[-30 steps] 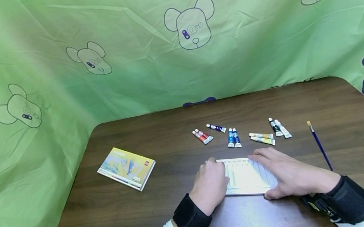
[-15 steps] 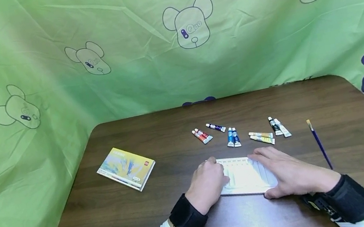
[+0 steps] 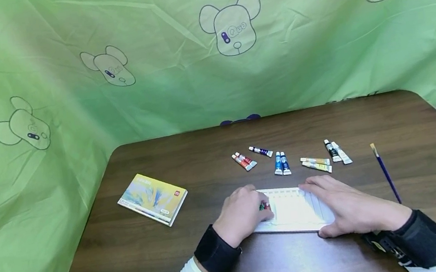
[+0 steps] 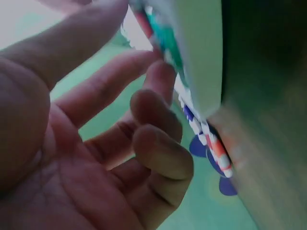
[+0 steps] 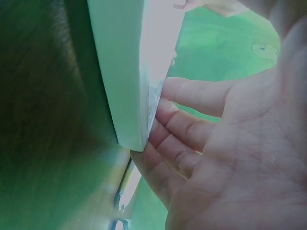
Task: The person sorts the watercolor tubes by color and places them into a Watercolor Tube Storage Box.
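Note:
A white plastic tray [image 3: 299, 211] lies on the table before me. My left hand [image 3: 243, 213] is at its left end, fingers bent. Between thumb and index finger I see green and red paint tubes [image 3: 265, 205], which the hand appears to pinch; the left wrist view shows the green tube [image 4: 168, 43] close by the fingertips, its ends hidden. My right hand [image 3: 345, 208] holds the tray's right end, thumb at the near edge and fingers at the far edge. In the right wrist view these fingers touch the tray's side wall [image 5: 120, 72].
Behind the tray lie red tubes [image 3: 244, 161], a violet tube [image 3: 261, 151], blue tubes [image 3: 281, 164], yellow tubes [image 3: 316, 165], and a black tube [image 3: 332, 151] beside a white one [image 3: 342, 153]. A paintbrush [image 3: 385, 173] lies right, a yellow-covered box or pad [image 3: 153, 199] left, on the wooden table [image 3: 106, 265].
My left hand has slid a little to the left along the tray, and the green and red tubes have come into sight at its fingers. My right hand stays in place.

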The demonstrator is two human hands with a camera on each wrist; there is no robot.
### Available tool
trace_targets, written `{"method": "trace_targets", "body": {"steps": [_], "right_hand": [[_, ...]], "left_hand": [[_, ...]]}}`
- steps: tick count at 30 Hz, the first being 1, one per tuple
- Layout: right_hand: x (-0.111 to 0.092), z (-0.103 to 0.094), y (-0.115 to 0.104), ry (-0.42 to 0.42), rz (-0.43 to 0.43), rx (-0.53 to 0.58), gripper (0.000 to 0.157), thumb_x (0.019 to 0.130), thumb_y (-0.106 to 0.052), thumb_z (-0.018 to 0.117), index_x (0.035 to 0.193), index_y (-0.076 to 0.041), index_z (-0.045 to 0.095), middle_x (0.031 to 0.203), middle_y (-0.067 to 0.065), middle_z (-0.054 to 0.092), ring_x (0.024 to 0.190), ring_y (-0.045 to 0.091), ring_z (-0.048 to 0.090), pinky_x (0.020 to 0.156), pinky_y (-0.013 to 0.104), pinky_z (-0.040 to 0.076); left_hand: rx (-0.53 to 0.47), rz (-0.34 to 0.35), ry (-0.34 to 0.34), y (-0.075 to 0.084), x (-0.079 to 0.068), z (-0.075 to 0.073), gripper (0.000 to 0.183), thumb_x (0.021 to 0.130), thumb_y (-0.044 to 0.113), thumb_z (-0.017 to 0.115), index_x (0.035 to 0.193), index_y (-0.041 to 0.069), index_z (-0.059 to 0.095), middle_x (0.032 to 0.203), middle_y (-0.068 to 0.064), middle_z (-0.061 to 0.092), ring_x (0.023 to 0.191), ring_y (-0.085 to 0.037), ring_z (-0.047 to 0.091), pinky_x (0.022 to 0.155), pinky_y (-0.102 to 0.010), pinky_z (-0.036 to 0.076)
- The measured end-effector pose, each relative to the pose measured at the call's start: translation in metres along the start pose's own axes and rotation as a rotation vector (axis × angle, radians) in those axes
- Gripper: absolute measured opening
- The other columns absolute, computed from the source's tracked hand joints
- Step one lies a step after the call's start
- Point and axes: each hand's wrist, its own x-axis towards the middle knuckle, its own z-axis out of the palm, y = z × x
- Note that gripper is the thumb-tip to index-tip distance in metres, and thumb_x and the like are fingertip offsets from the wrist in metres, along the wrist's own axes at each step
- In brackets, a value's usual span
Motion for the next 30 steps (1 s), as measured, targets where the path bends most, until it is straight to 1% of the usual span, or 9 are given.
{"method": "trace_targets", "body": {"steps": [4,7,10,13,17,20,24,27,30], "right_hand": [[0.001,0.000,0.000,-0.006,0.006,-0.002,0.095,0.060,-0.049,0.080,0.137,-0.004,0.047,0.136,0.011,0.046,0.125,0.026,0.042,0.099,0.046,0.039],[0.001,0.001,0.000,-0.003,0.004,-0.007,0.095,0.060,-0.049,0.080,0.136,-0.004,0.048,0.135,0.010,0.046,0.124,0.025,0.042,0.099,0.046,0.039],[0.001,0.001,0.001,-0.004,0.010,-0.003,0.094,0.060,-0.050,0.080,0.136,-0.005,0.048,0.135,0.009,0.046,0.124,0.025,0.042,0.098,0.046,0.040],[0.000,0.001,0.001,-0.005,0.013,0.001,0.094,0.060,-0.050,0.079,0.137,-0.005,0.047,0.136,0.009,0.046,0.124,0.025,0.042,0.098,0.046,0.040],[0.000,0.002,0.002,-0.006,0.012,0.004,0.095,0.060,-0.050,0.079,0.137,-0.006,0.047,0.136,0.010,0.046,0.125,0.025,0.041,0.099,0.047,0.039],[0.001,0.002,0.002,-0.008,0.012,0.006,0.095,0.060,-0.051,0.079,0.138,-0.006,0.047,0.137,0.010,0.046,0.126,0.025,0.041,0.099,0.047,0.039],[0.001,0.002,0.002,-0.011,0.013,0.009,0.095,0.060,-0.050,0.080,0.137,-0.006,0.047,0.136,0.010,0.046,0.126,0.025,0.041,0.099,0.047,0.039],[0.001,0.002,0.002,-0.015,0.017,0.010,0.095,0.060,-0.050,0.080,0.137,-0.006,0.047,0.137,0.010,0.046,0.126,0.026,0.041,0.099,0.047,0.039],[0.001,0.002,0.002,-0.010,0.014,0.007,0.095,0.060,-0.050,0.080,0.137,-0.005,0.047,0.136,0.010,0.046,0.126,0.025,0.041,0.099,0.046,0.039]], "left_hand": [[-0.025,-0.028,0.040,-0.009,0.000,-0.008,0.023,0.084,0.035,0.068,0.098,0.019,0.076,0.084,0.005,0.061,0.073,-0.008,0.053,0.057,-0.023,0.043],[-0.033,-0.038,0.037,-0.011,-0.001,-0.011,0.028,0.083,0.037,0.069,0.101,0.017,0.075,0.086,0.003,0.062,0.073,-0.008,0.053,0.057,-0.023,0.043],[-0.011,-0.021,0.020,-0.007,-0.001,-0.010,0.037,0.081,0.045,0.069,0.105,0.018,0.074,0.088,0.004,0.063,0.073,-0.007,0.052,0.056,-0.023,0.042],[0.045,-0.008,-0.011,0.001,-0.002,-0.006,0.045,0.076,0.054,0.069,0.106,0.020,0.074,0.086,0.005,0.061,0.071,-0.007,0.050,0.056,-0.024,0.042],[0.115,0.000,-0.032,0.008,-0.004,-0.001,0.035,0.074,0.055,0.071,0.085,0.022,0.071,0.079,0.006,0.053,0.065,-0.009,0.047,0.053,-0.027,0.040],[0.152,0.014,0.009,0.009,-0.006,0.001,0.024,0.078,0.047,0.071,0.077,0.022,0.069,0.074,0.007,0.051,0.063,-0.009,0.048,0.051,-0.028,0.040],[0.192,0.033,0.064,0.009,-0.007,0.003,0.017,0.080,0.038,0.070,0.086,0.022,0.072,0.074,0.006,0.051,0.063,-0.009,0.051,0.051,-0.028,0.041],[0.196,0.047,0.077,0.011,-0.007,0.005,0.011,0.082,0.034,0.069,0.087,0.024,0.073,0.075,0.006,0.052,0.063,-0.009,0.051,0.050,-0.027,0.040],[0.190,0.045,0.089,0.012,-0.007,0.007,0.005,0.083,0.031,0.068,0.083,0.028,0.072,0.073,0.008,0.052,0.062,-0.008,0.050,0.049,-0.026,0.038]]}}
